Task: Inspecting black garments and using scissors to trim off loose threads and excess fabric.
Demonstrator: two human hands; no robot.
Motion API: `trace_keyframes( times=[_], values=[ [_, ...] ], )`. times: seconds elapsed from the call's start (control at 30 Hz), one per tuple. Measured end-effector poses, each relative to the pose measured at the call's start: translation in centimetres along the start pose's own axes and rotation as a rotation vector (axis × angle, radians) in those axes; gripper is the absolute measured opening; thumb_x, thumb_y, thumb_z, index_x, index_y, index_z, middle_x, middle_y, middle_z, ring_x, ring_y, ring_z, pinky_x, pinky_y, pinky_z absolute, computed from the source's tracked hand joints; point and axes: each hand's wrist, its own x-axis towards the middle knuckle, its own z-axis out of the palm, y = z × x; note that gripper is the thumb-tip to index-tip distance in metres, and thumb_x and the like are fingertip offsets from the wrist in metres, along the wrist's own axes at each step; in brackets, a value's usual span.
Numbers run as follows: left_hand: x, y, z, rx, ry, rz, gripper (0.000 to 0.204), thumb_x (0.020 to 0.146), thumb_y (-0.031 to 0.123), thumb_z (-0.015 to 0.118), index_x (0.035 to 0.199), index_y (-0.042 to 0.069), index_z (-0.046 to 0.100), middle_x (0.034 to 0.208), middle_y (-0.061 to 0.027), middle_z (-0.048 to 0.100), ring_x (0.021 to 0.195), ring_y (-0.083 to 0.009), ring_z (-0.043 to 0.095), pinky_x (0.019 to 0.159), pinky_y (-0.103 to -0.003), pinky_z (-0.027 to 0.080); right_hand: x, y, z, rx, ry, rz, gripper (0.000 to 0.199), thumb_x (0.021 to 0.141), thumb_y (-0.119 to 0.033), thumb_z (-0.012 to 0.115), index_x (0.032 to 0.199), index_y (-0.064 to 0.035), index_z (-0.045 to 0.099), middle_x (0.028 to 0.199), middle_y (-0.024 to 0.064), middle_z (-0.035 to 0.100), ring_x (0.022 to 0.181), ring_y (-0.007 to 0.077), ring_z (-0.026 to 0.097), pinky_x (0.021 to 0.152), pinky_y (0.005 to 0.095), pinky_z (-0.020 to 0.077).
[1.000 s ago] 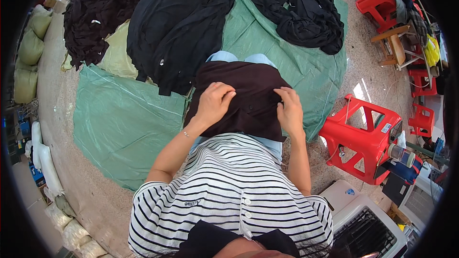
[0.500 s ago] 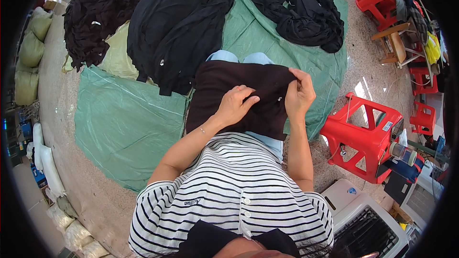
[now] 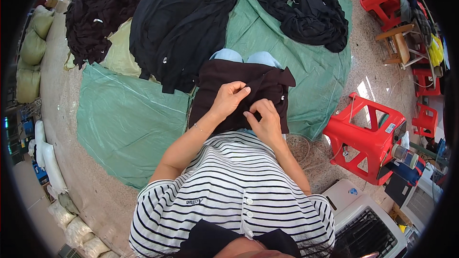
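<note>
Across my lap lies a dark brown garment [image 3: 210, 83], spread over light blue trousers [image 3: 226, 55]. Its far right corner is folded up into a point, and a small white tag [image 3: 282, 98] shows on the right part. My left hand [image 3: 230, 99] is closed in a pinch on the cloth near the middle. Closer to my body, my right hand [image 3: 266, 122] bends its fingers and thumb around a bit of the same garment; the exact grip is partly hidden by the dark folds.
Heaps of black clothing [image 3: 179, 28] and dark brown clothing [image 3: 103, 12] lie ahead on green sheeting [image 3: 129, 124]. Another black heap [image 3: 306, 14] sits far right. A red plastic stool [image 3: 366, 134] with a jar [image 3: 404, 155] beside it stands at my right, near a white machine [image 3: 368, 224].
My right hand has left the garment's far right corner and moved left and nearer, toward the middle. The corner now stands folded. My left hand has shifted slightly and closed its pinch.
</note>
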Motion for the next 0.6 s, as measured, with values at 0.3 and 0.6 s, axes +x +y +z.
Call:
trace_keyframes(
  times=[0.3,0.6],
  values=[
    [-1.6,0.6,0.2,0.43,0.098,0.374,0.014,0.085,0.012,0.071,0.084,-0.002,0.068,0.072,0.0022,0.063,0.069,-0.0023,0.053,0.059,-0.023,0.042,-0.1,-1.5,-1.3,0.086,0.043,0.048,0.012,0.079,-0.004,0.071,0.089,-0.0017,0.066,0.079,0.012,0.063,0.066,0.0287,0.063,0.057,0.0341,0.0483],
    [-1.9,0.9,-1.9,-0.104,-0.205,-0.151,0.011,0.084,0.008,0.068,0.079,-0.001,0.068,0.067,0.0066,0.055,0.062,-0.0009,0.043,0.054,-0.02,0.032,-0.2,-1.9,-0.2,0.063,0.229,-0.048,0.016,0.075,0.0,0.072,0.088,-0.0039,0.065,0.075,0.0076,0.064,0.058,0.0266,0.061,0.052,0.0345,0.0482]
  ],
)
